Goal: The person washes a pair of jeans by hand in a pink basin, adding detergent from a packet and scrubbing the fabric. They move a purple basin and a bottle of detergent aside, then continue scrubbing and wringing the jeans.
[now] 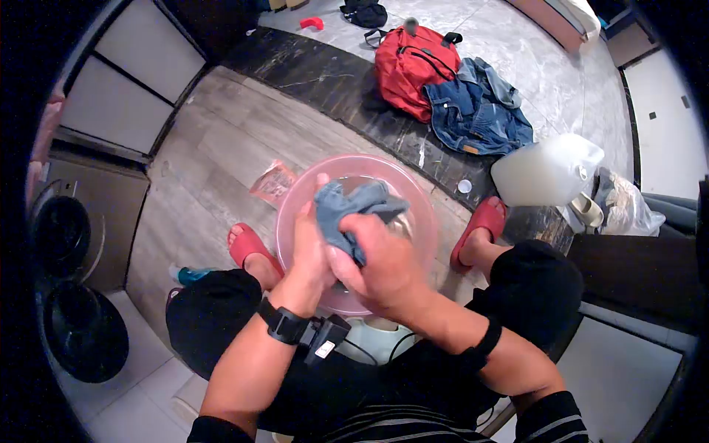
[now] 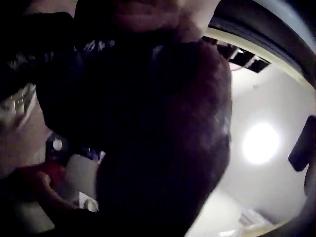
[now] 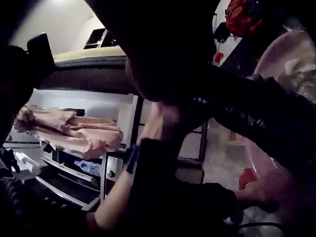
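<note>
A bunched blue-grey cloth (image 1: 343,210) is held over a pink plastic basin (image 1: 428,221), in which some water and a pale crumpled patch show. My left hand (image 1: 312,244) grips the cloth from the left side. From the right, my right hand (image 1: 384,258) clutches it with the fingers curled, close against the left hand. Both wrists wear black straps. Dark fabric (image 2: 158,123) fills most of the left wrist view, hiding the fingers there. In the right wrist view the basin (image 3: 256,153) is at the right edge, behind a dark stretch of cloth (image 3: 266,113).
Two feet in red slippers (image 1: 484,221) flank the basin. A pink packet (image 1: 273,181) lies left of it. Beyond the dark stone step are a red backpack (image 1: 413,70), denim clothing (image 1: 473,111) and a white jug (image 1: 543,173). Dark round objects (image 1: 85,332) stand at left.
</note>
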`<action>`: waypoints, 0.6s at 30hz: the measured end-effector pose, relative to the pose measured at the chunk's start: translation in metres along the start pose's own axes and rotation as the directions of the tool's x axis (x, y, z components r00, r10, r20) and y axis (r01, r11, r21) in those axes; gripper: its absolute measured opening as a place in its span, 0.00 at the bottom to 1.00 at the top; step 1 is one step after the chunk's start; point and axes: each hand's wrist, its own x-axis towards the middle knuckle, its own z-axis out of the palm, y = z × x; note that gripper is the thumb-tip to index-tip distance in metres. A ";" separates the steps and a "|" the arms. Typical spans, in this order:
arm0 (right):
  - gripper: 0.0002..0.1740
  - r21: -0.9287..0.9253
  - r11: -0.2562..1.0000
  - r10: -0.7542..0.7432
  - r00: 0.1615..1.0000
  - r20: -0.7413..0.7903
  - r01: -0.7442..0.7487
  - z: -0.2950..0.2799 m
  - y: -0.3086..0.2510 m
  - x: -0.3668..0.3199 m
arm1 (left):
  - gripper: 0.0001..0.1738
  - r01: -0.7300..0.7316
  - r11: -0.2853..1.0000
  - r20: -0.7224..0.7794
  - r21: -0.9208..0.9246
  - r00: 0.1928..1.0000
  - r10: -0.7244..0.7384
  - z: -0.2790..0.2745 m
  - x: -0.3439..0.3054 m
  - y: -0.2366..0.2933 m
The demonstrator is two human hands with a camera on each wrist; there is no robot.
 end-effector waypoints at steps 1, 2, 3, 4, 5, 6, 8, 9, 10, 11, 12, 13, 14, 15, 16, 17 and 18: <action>0.14 -0.031 0.999 -0.015 1.000 -0.005 0.014 0.007 0.007 0.000 | 0.23 0.058 0.998 -0.094 0.040 0.994 -0.054 0.001 -0.003 -0.006; 0.13 -0.062 0.998 -0.028 1.000 -0.010 0.027 0.012 0.011 0.000 | 0.22 0.120 0.990 -0.189 0.076 0.976 -0.104 0.006 -0.007 -0.014; 0.13 -0.100 0.990 0.096 0.995 -0.011 -0.097 0.011 0.011 0.009 | 0.22 0.182 0.978 -0.282 0.107 0.948 -0.145 0.010 -0.009 -0.018; 0.12 -0.138 0.966 0.220 0.975 -0.017 -0.220 0.007 0.012 0.023 | 0.22 0.155 0.980 -0.275 0.125 0.954 -0.116 0.012 -0.009 -0.018; 0.12 -0.174 0.925 0.339 0.940 -0.029 -0.338 0.003 0.014 0.036 | 0.21 0.128 0.981 -0.266 0.145 0.960 -0.086 0.015 -0.008 -0.016; 0.14 -0.090 0.917 0.384 0.921 -0.067 -0.389 0.005 0.022 0.045 | 0.22 0.095 0.981 -0.254 0.166 0.966 -0.051 0.019 -0.004 -0.014; 0.13 -0.046 0.929 0.365 0.929 -0.069 -0.368 0.012 0.016 0.030 | 0.22 0.099 0.976 -0.202 0.195 0.978 -0.059 0.014 0.005 -0.008; 0.13 -0.025 0.935 0.353 0.934 -0.063 -0.355 0.013 0.005 0.024 | 0.22 0.126 0.972 -0.164 0.198 0.982 -0.094 0.004 0.010 0.002; 0.14 0.063 0.933 0.354 0.935 0.016 -0.355 0.012 -0.002 0.020 | 0.22 0.149 0.968 -0.126 0.199 0.984 -0.126 -0.003 0.013 0.007; 0.13 0.018 0.923 0.385 0.923 0.021 -0.385 0.013 0.003 0.023 | 0.21 0.058 0.961 -0.157 0.269 0.987 -0.016 -0.005 0.011 0.002; 0.13 -0.027 0.909 0.416 0.909 0.023 -0.416 0.013 0.014 0.030 | 0.21 -0.026 0.940 -0.180 0.341 0.979 0.093 0.007 0.005 -0.002; 0.13 -0.074 0.891 0.449 0.893 0.019 -0.447 0.014 0.027 0.036 | 0.21 -0.104 0.904 -0.191 0.414 0.961 0.198 0.020 0.001 -0.006; 0.12 -0.039 0.908 0.414 0.908 -0.071 -0.417 0.018 0.044 0.037 | 0.21 -0.098 0.953 -0.258 0.287 0.950 0.175 0.034 -0.002 -0.007; 0.12 -0.004 0.912 0.409 0.909 -0.080 -0.410 0.020 0.037 0.031 | 0.21 -0.060 0.926 -0.209 0.373 0.967 0.147 0.028 0.001 -0.004; 0.12 0.030 0.918 0.397 0.913 -0.089 -0.396 0.023 0.022 0.020 | 0.21 -0.034 0.890 -0.160 0.454 0.980 0.119 0.014 0.005 0.002; 0.12 0.062 0.923 0.384 0.918 -0.095 -0.380 0.025 0.007 0.011 | 0.21 -0.014 0.848 -0.116 0.530 0.989 0.089 0.002 0.012 0.007; 0.13 0.086 0.914 0.399 0.917 -0.026 -0.395 0.025 -0.004 0.004 | 0.21 0.044 0.843 -0.161 0.537 0.986 0.051 -0.005 0.019 0.009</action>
